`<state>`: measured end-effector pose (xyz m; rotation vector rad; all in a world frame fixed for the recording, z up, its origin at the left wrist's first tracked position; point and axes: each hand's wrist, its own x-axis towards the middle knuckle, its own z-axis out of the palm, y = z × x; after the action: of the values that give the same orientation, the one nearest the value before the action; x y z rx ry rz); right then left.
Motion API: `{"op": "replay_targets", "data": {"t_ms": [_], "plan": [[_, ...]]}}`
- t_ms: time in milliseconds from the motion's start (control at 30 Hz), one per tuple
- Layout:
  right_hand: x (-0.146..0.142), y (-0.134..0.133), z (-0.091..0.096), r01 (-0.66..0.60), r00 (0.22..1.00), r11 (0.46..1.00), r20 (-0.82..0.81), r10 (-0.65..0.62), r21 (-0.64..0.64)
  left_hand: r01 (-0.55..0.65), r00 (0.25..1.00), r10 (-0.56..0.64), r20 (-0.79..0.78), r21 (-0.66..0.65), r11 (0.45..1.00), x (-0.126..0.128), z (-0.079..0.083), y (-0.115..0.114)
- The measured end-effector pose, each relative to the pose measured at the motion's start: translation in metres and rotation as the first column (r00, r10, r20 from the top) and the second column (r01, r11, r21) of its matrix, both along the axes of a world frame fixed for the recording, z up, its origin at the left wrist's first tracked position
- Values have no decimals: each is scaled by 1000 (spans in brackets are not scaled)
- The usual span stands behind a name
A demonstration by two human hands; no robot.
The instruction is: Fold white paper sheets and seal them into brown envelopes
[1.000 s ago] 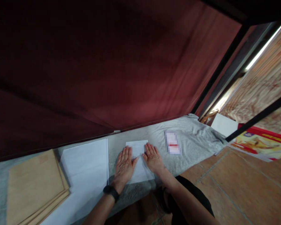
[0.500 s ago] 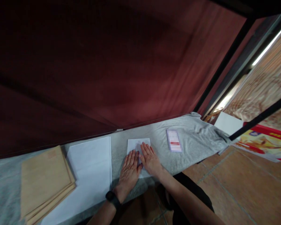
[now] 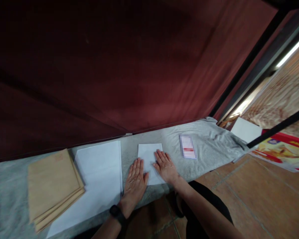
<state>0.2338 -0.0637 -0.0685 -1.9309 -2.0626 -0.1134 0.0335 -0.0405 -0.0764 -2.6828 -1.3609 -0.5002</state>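
Observation:
A folded white sheet of paper [image 3: 149, 154] lies on a grey cloth-covered surface [image 3: 209, 146]. My left hand [image 3: 136, 181] rests flat on its near left part, fingers stretched out. A black watch sits on that wrist. My right hand [image 3: 165, 166] lies flat on the sheet's right part, fingers spread. Both palms press down on the paper and hold nothing.
A stack of white paper [image 3: 97, 172] lies left of the sheet, and a pile of brown envelopes [image 3: 52, 186] further left. A small printed slip [image 3: 188, 146] lies to the right. A dark red curtain [image 3: 114, 66] hangs behind. Tiled floor [image 3: 259, 199] and a coloured poster [image 3: 281, 149] are at right.
My hands came together on the sheet half a second ago and have now slid apart and nearer me. The view has shifted slightly.

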Motion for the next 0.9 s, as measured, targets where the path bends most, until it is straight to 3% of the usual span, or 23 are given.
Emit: {"op": "replay_targets", "data": {"t_ms": [133, 267, 400, 500, 600, 800, 900], "plan": [[12, -2, 1, 25, 1000, 999, -9, -25, -38, -27, 1000, 27, 2, -36, 999, -3, 5, -2], [14, 0, 5, 30, 999, 998, -27, -32, -64, -29, 999, 31, 33, -52, 998, 2, 20, 4], [4, -1, 11, -71, 997, 997, -29, 70, -26, 69, 996, -65, 61, -54, 996, 19, 35, 21], [-3, -7, 9, -165, 986, 986, -15, 165, -10, 136, 990, -133, 42, -78, 988, 28, 31, 33], [-3, -10, 5, -196, 981, 981, -7, 196, -10, 113, 994, -112, 13, -106, 988, 32, 20, 42], [-1, -9, 3, -186, 982, 982, -13, 186, -4, 88, 995, -93, -27, -140, 986, 48, 16, 69], [-1, -9, 1, -143, 990, 990, -10, 143, 18, 12, 999, -16, -31, -140, 990, 50, 17, 82]]}}
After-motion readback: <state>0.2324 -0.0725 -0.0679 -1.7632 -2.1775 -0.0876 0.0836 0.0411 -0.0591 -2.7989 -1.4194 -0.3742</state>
